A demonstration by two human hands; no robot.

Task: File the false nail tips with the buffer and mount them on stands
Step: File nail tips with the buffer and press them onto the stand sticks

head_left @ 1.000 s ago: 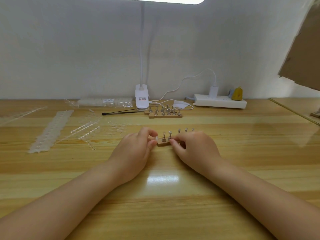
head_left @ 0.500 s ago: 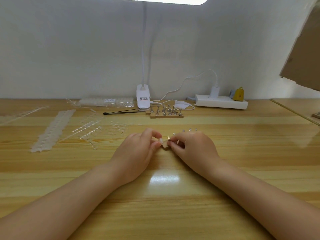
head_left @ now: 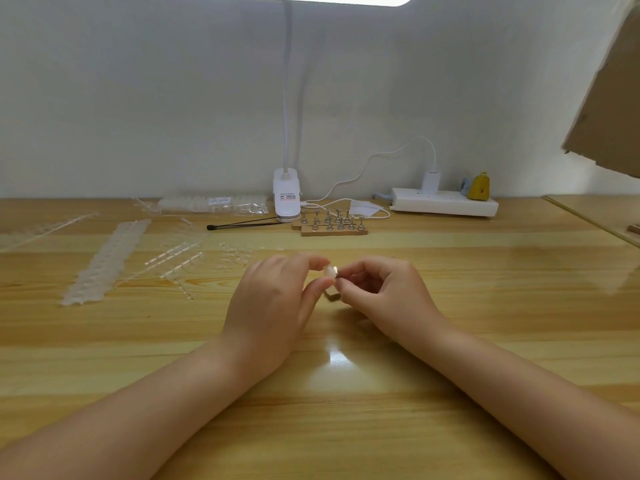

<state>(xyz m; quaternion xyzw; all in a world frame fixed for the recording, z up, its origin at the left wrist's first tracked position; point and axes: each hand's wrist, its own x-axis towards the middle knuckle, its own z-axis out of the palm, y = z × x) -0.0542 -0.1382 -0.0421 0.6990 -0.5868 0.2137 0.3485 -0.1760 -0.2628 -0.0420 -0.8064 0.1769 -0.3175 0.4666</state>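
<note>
My left hand [head_left: 277, 303] pinches a small translucent false nail tip [head_left: 328, 271] between thumb and forefinger, just above the table. My right hand [head_left: 384, 292] faces it with curled fingers and pinches a tiny metal stand [head_left: 338, 273] that touches the tip. Below the fingertips one end of a wooden stand base [head_left: 332, 295] shows; my right hand hides the rest of it. No buffer is visible.
Two wooden bases with several metal stands [head_left: 332, 224] sit at the back centre, beside a white clip lamp [head_left: 286, 195] and a black stick [head_left: 242, 224]. Strips of clear nail tips [head_left: 107, 258] and a bag [head_left: 214, 204] lie left. A power strip [head_left: 443, 204] is back right.
Both hands have risen off the wooden base. My right hand has lifted a stand away from it and brought it against the nail tip in my left hand.
</note>
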